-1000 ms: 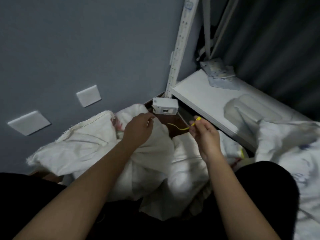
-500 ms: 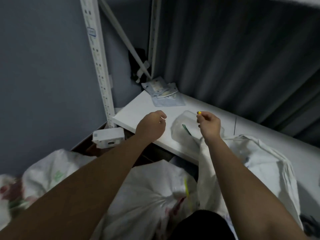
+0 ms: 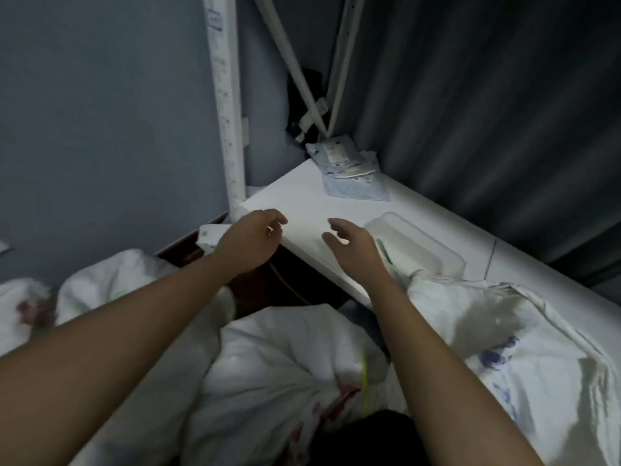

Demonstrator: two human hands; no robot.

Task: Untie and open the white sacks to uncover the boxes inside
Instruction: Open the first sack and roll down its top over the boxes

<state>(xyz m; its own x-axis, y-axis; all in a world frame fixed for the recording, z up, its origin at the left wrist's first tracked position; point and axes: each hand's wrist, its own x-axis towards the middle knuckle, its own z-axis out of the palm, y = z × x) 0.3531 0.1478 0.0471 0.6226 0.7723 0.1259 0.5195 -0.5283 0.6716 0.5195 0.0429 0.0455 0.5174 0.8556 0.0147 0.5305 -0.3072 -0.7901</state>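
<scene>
Tied sack: the white sack (image 3: 289,375) with the yellow tie (image 3: 364,378) lay at 6 o'clock in our view, low between our forearms; its neck looked bunched near the red print, so we judged it not yet opened.
Tie axis: the yellow strip ran roughly 12 to 6 o'clock, just inside our right forearm.
Direction from the hands: both hands were up at the shelf corner, so the tie lay back toward us, at 6 o'clock from either hand and well apart from both.
Nearer hand: we judged the right, since the tie sat beside that forearm.
Right hand (image 3: 349,243): fingers spread and loosely curved, holding nothing, over the white shelf (image 3: 302,196).
Left hand (image 3: 250,242): fingers loosely curled, nothing visibly in it, at the shelf's corner.
Other sacks: one white sack (image 3: 504,331) draped on the shelf at 4 o'clock, another (image 3: 111,280) at 9 o'clock.
Shelf items: a clear plastic tray (image 3: 416,243) just right of our right hand; packets (image 3: 349,169) at 12 o'clock.
Boxes: none visible to us.
</scene>
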